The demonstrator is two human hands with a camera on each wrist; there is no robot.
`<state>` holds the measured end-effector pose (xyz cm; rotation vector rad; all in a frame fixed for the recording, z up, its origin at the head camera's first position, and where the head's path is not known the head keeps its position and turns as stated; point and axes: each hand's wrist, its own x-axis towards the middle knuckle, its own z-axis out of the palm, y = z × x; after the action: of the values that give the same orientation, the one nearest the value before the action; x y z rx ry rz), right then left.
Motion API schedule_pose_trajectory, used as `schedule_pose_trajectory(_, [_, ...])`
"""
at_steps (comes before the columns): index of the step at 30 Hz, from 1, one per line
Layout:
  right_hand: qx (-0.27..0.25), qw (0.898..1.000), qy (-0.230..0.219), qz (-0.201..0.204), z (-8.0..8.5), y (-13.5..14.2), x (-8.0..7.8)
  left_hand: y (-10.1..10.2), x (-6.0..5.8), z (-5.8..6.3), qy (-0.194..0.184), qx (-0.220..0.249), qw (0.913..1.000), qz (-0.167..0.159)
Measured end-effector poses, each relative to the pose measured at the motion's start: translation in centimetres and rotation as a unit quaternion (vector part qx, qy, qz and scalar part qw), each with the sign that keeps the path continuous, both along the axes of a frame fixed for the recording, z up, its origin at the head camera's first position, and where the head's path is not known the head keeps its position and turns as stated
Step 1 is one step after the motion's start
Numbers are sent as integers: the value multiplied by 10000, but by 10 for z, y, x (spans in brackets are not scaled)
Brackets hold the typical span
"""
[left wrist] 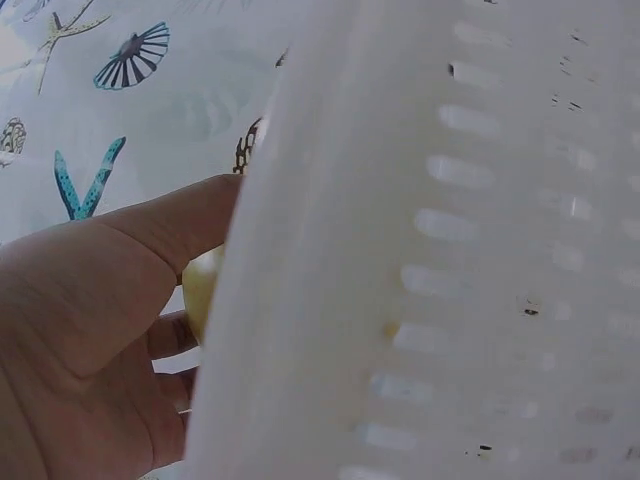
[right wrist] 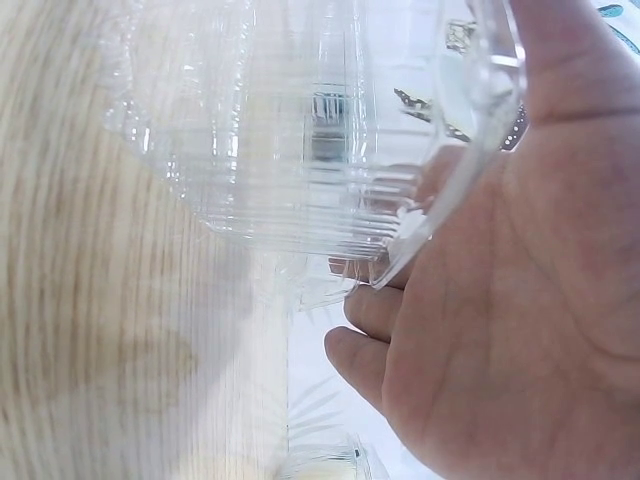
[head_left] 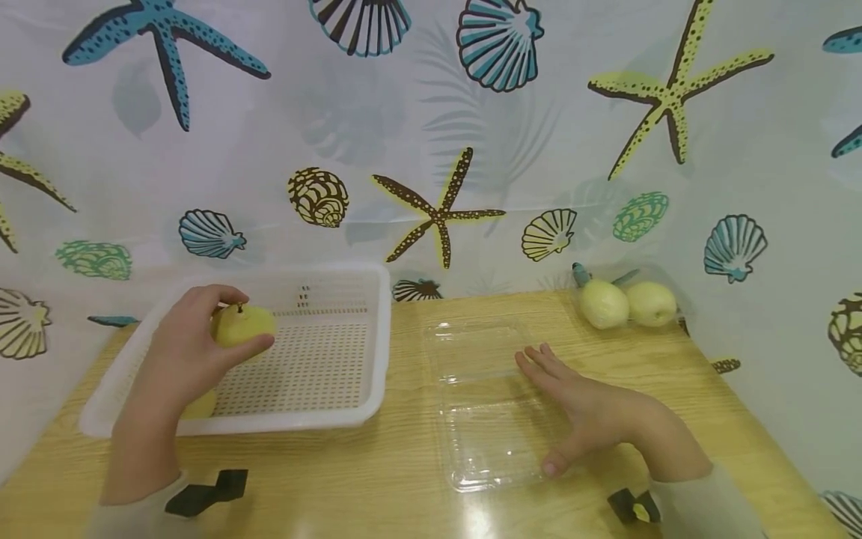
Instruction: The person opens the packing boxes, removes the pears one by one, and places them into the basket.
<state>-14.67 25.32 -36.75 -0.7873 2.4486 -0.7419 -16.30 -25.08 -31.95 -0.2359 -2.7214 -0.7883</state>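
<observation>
My left hand holds a round yellow pear, with its dark stem up, between thumb and fingers over the white basket. Another yellow fruit lies in the basket, partly hidden by the wrist. In the left wrist view the basket's wall hides most of the pear. On the table lies a clear plastic container with two sections. My right hand is at its right side, thumb and fingers spread apart. In the right wrist view the fingers are beside the container's rim; contact is hard to tell.
A clear pack with two pale yellow fruits stands at the table's back right corner. The wooden table runs back to a curtain printed with shells and starfish.
</observation>
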Motion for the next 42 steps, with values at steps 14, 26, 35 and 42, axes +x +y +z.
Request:
schedule_pose_trajectory(14, [70,9999,-70,-57,-2,-2,-5,-39,-21,12,-705,-477,9960,261])
schedule_pose_trajectory(26, [65,10000,-26,-13,0,4,-10,-56,-47,15,-1445,-707,9858,485])
schedule_pose_trajectory(35, [52,9999,-116,22,0,5,-12,-53,-60,0,-2088,-787,9747,135])
schedule_pose_trajectory(42, [68,9998,-197,15,2,4,-14,-45,-58,-12,-2057,-813,9752,-127])
